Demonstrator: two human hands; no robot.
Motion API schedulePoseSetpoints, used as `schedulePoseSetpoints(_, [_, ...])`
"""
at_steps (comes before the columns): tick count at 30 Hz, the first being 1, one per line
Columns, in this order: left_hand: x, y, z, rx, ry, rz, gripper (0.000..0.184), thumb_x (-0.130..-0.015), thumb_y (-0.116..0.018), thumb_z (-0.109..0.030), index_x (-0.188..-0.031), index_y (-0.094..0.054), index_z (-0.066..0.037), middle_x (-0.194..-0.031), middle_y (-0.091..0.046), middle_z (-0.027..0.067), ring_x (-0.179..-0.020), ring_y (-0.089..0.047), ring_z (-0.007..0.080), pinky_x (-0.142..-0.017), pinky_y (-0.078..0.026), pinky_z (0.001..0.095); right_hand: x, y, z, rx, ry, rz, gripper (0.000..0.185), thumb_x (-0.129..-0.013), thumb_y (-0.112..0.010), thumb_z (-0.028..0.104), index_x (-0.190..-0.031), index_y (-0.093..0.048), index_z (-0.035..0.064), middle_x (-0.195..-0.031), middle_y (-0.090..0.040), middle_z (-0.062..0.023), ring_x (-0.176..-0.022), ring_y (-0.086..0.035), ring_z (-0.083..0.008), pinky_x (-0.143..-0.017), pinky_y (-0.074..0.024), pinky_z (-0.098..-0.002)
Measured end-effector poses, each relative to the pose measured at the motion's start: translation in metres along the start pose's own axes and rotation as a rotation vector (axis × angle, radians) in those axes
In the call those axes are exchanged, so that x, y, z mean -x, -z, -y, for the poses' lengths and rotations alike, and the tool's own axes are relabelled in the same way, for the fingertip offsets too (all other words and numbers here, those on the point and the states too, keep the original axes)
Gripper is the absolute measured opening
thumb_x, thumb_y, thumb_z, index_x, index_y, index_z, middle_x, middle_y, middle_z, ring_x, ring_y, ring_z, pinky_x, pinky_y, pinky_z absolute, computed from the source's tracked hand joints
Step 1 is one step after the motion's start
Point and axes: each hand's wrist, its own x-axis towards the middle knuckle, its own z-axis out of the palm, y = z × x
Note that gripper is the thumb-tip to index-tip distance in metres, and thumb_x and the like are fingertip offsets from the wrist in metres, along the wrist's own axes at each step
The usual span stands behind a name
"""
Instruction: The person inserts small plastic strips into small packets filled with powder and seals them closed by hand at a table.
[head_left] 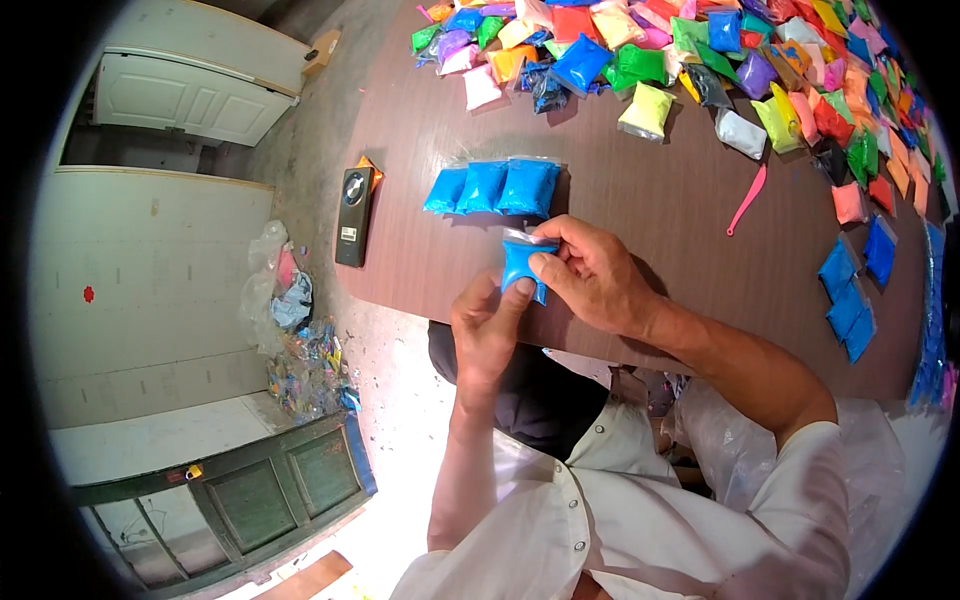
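Between my two hands, just above the table's near edge, is a small blue plastic packet (520,262) with a clear top strip. My left hand (487,322) grips its lower part, the thumb pressed on its front. The fingers and thumb of my right hand (598,277) pinch it at the upper right side. What fills the packet looks soft, but its kind does not show. Just beyond my hands, three similar blue packets (486,187) lie side by side in an overlapping row on the brown table (640,190).
A heap of many-coloured packets (640,65) spreads across the far and right side. More blue packets (848,310) lie at the right. A pink plastic stick (748,200) rests on the table. A dark phone (352,216) with a round camera is at the left edge, beside an orange packet (372,170).
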Motion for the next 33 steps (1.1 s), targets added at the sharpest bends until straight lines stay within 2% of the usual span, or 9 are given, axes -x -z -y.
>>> schedulePoseSetpoints(6, [0.004,-0.017,-0.023,-0.019,0.036,-0.009,0.017,-0.095,-0.078,-0.013,-0.105,-0.072,-0.001,-0.093,-0.069,-0.0023,-0.085,-0.058,0.0057,-0.074,-0.048,0.0240,-0.001,-0.004,-0.011,-0.117,0.009,-0.069,0.024,-0.093,-0.069,0.017,-0.108,-0.066,-0.0011,-0.085,-0.069,-0.0112,-0.073,-0.066,-0.0138,-0.065,-0.0537,-0.0314])
schedulePoseSetpoints(8, [0.006,-0.021,-0.030,-0.220,0.011,-0.063,0.025,-0.091,-0.081,-0.013,-0.111,-0.072,-0.001,-0.096,-0.069,-0.0013,-0.087,-0.060,0.0071,-0.075,-0.050,0.0253,0.001,-0.001,0.002,-0.037,-0.158,0.069,0.022,-0.097,-0.069,0.015,-0.113,-0.067,0.0000,-0.091,-0.066,-0.0015,-0.080,-0.062,-0.0059,-0.070,-0.0526,-0.0248])
schedulePoseSetpoints(11, [0.003,-0.005,-0.002,-0.181,0.027,-0.052,0.031,-0.092,-0.079,-0.012,-0.120,-0.071,-0.001,-0.105,-0.071,0.0022,-0.094,-0.064,0.0101,-0.084,-0.053,0.0272,0.001,-0.001,0.002,0.046,-0.020,0.026,0.026,-0.089,-0.074,0.021,-0.107,-0.071,0.0024,-0.094,-0.071,-0.0091,-0.081,-0.067,-0.0137,-0.071,-0.0551,-0.0312])
schedulePoseSetpoints(13, [0.002,-0.005,0.003,-0.153,-0.044,-0.057,0.030,-0.094,-0.076,-0.009,-0.122,-0.070,0.001,-0.110,-0.071,0.0031,-0.097,-0.064,0.0105,-0.088,-0.053,0.0275,-0.002,-0.006,-0.009,0.174,0.310,-0.108,0.021,-0.085,-0.074,0.017,-0.101,-0.070,0.0024,-0.092,-0.067,-0.0103,-0.079,-0.065,-0.0227,-0.068,-0.0545,-0.0342])
schedulePoseSetpoints(18, [-0.006,0.004,0.010,-0.135,-0.053,-0.029,0.030,-0.094,-0.074,-0.004,-0.122,-0.068,0.002,-0.111,-0.070,0.0026,-0.098,-0.063,0.0101,-0.089,-0.051,0.0262,-0.002,-0.003,0.001,0.136,0.205,-0.096,0.017,-0.084,-0.072,0.012,-0.097,-0.069,0.0023,-0.089,-0.065,-0.0091,-0.074,-0.063,-0.0224,-0.064,-0.0529,-0.0350])
schedulePoseSetpoints(21, [-0.005,0.002,0.003,-0.182,-0.043,-0.024,0.032,-0.093,-0.076,-0.006,-0.123,-0.067,0.002,-0.111,-0.070,0.0031,-0.098,-0.063,0.0112,-0.089,-0.052,0.0274,-0.003,-0.002,0.001,0.091,0.152,-0.063,0.021,-0.082,-0.068,0.017,-0.096,-0.069,0.0011,-0.090,-0.068,-0.0168,-0.082,-0.067,-0.0355,-0.077,-0.0544,-0.0445])
schedulePoseSetpoints(23, [-0.001,-0.008,-0.010,-0.226,0.028,-0.051,0.037,-0.092,-0.078,-0.010,-0.124,-0.067,0.001,-0.109,-0.070,0.0034,-0.095,-0.064,0.0123,-0.088,-0.052,0.0287,-0.003,-0.004,-0.004,0.086,0.177,-0.087,0.019,-0.085,-0.071,0.015,-0.097,-0.069,0.0010,-0.089,-0.067,-0.0112,-0.076,-0.065,-0.0220,-0.068,-0.0539,-0.0364])
schedulePoseSetpoints(26, [0.005,-0.004,-0.010,-0.168,0.039,-0.097,0.045,-0.095,-0.075,-0.029,-0.130,-0.066,-0.002,-0.121,-0.068,0.0069,-0.110,-0.061,0.0155,-0.098,-0.049,0.0339,-0.002,-0.002,0.001,-0.005,-0.056,-0.012,0.019,-0.089,-0.069,0.016,-0.101,-0.069,0.0003,-0.083,-0.066,-0.0075,-0.076,-0.063,-0.0129,-0.068,-0.0531,-0.0321])
schedulePoseSetpoints(33, [0.000,-0.005,-0.004,0.072,-0.023,-0.047,0.013,-0.100,-0.070,-0.007,-0.111,-0.073,-0.002,-0.102,-0.072,0.0001,-0.094,-0.062,0.0075,-0.086,-0.049,0.0243,-0.001,0.000,-0.001,0.071,0.006,0.026,0.019,-0.093,-0.068,0.010,-0.109,-0.066,-0.0003,-0.092,-0.067,-0.0035,-0.079,-0.060,-0.0079,-0.068,-0.0513,-0.0266])
